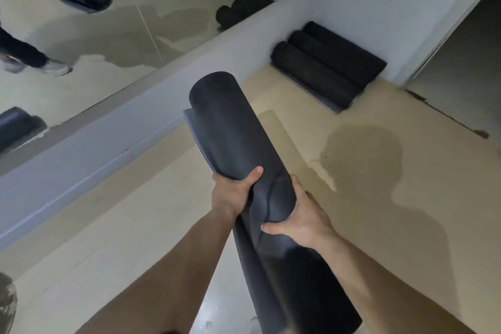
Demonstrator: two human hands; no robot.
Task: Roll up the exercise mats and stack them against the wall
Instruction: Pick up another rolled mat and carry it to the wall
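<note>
The pale floor (379,198) stretches ahead of me to a corner, with a long mirror (95,43) above a low grey ledge (113,127) on my left and a white wall (366,8) straight ahead. That corner is plainly the storage spot. Three dark rolled mats (325,62) lie there touching one another, tight to the wall, on what looks like a flat grey sheet (329,106). Packed against the wall like that, they cannot roll away or block the doorway (461,62) beside them.

The mat I am carrying (230,130) is rolled and off the floor, held lengthwise in front of me with its far end aimed towards that stack, well apart from it. I judge the rolling done and the carrying and setting down left to do.

I hold it near the middle so neither end droops. My left hand (233,195) grips from the left with the thumb hooked over the top. My right hand (301,214) clamps the other side with its thumb (271,228) across the near face. The other fingers of both hands curl out of sight behind the roll. The squeeze dents the foam, which I think keeps the coil from springing open.

A loose outer edge (193,127) stands off the roll on the left, so it could unwind if my grip slackens.
</note>
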